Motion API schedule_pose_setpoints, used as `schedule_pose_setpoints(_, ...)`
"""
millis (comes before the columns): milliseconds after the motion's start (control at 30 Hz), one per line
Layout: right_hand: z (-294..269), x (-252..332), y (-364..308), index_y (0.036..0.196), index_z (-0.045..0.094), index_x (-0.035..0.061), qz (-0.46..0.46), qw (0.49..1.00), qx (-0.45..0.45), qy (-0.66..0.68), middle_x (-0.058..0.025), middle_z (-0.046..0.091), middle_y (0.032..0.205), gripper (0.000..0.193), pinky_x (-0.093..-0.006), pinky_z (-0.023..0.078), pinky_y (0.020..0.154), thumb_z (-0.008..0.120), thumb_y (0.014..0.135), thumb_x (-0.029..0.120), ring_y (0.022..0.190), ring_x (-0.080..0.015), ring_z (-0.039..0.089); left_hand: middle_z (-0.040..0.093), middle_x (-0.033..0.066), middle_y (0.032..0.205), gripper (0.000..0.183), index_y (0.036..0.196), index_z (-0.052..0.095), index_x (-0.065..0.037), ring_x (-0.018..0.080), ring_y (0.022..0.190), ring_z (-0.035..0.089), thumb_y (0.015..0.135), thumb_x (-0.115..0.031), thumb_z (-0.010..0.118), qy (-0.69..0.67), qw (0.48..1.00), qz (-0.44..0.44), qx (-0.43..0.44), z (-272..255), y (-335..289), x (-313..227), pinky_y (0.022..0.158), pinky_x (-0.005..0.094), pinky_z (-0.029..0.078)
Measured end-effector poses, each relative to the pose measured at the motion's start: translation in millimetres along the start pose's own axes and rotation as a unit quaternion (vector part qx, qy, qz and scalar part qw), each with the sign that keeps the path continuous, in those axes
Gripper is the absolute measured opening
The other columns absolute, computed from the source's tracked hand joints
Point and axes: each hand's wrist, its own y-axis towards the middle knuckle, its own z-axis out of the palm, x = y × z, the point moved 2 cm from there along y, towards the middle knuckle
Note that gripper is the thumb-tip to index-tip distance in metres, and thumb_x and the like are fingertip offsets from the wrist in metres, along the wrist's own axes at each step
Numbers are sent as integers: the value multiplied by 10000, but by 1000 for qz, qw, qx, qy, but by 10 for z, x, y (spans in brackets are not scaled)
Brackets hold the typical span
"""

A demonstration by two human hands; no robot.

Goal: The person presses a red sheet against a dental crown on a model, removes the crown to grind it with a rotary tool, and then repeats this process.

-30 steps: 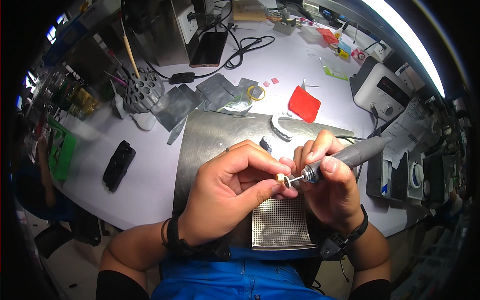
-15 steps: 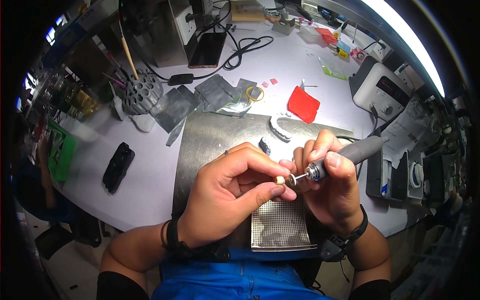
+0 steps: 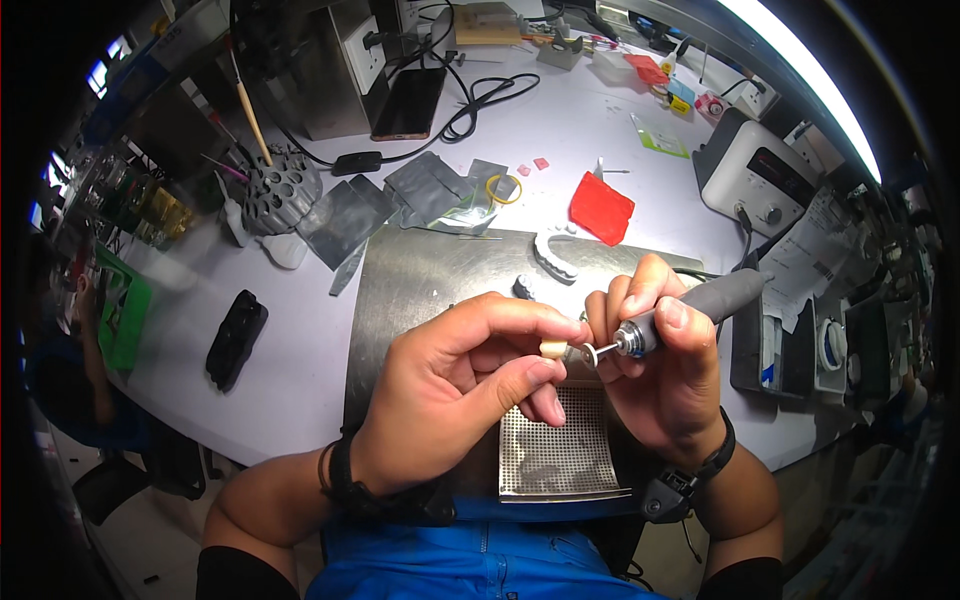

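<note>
Between the thumb and forefinger of my left hand (image 3: 470,370) is a small cream dental crown (image 3: 552,348). My right hand (image 3: 660,370) is closed round a grey rotary handpiece (image 3: 710,300), which slants up to the right. A thin shank runs from its metal nose to a small grinding disc (image 3: 590,355), close beside the crown; whether they touch I cannot tell. Below both hands lies a perforated metal mesh (image 3: 558,450). Just beyond them, a pale horseshoe-shaped dental model (image 3: 553,255) and a small dark block (image 3: 524,287) rest on the steel plate (image 3: 420,270).
A red sheet (image 3: 602,208) lies behind the plate, near grey pouches (image 3: 430,190). To the right stands a white control box (image 3: 755,175) with a knob. At left are a black object (image 3: 237,340), a grey tool holder (image 3: 282,195) and a green tray (image 3: 122,305).
My left hand has turned the crown, so more of it shows, and its lower fingers have dropped away from the disc. The handpiece has shifted very slightly.
</note>
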Motion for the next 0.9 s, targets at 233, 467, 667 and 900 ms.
schedule_pose_setpoints(233, -13, -50, -1, 1020, 635, 55, 1, 1000, -4, -10, -52, 646, 928, 196, -249, 465, 720, 711, 994, 234, 749, -87, 547, 716, 131, 1102, 308, 1395, 636, 70, 191, 936, 781, 1089, 38, 622, -12, 999, -51, -15, -12, -26, -17, 889, 288, 624)
schedule_pose_setpoints(467, 55, -41, -2, 1011, 621, 105, -5, 996, -17, -86, -10, 538, 761, 263, -288, 414, 683, 698, 1023, 356, 692, -114, 465, 714, 141, 1121, 319, 1416, 626, 72, 205, 953, 784, 1101, 29, 603, 4, 999, -39, -7, -11, -25, -23, 879, 284, 625)
schedule_pose_setpoints(667, 32, -67, -1, 1026, 621, 101, -1, 997, -15, -74, -13, 546, 774, 251, -282, 406, 662, 715, 1017, 334, 701, -114, 470, 708, 255, 1359, 281, 1379, 607, 91, 229, 945, 794, 1115, -3, 588, 32, 999, -33, -1, -21, -25, -23, 873, 341, 670)
schedule_pose_setpoints(900, 27, -75, -9, 1000, 620, 52, -3, 1000, 0, -16, -46, 647, 908, 192, -269, 498, 756, 720, 994, 216, 760, -88, 563, 704, 259, 1369, 285, 1386, 600, 92, 234, 951, 795, 1117, -2, 583, 33, 999, -32, 3, -16, -26, -34, 881, 340, 667)
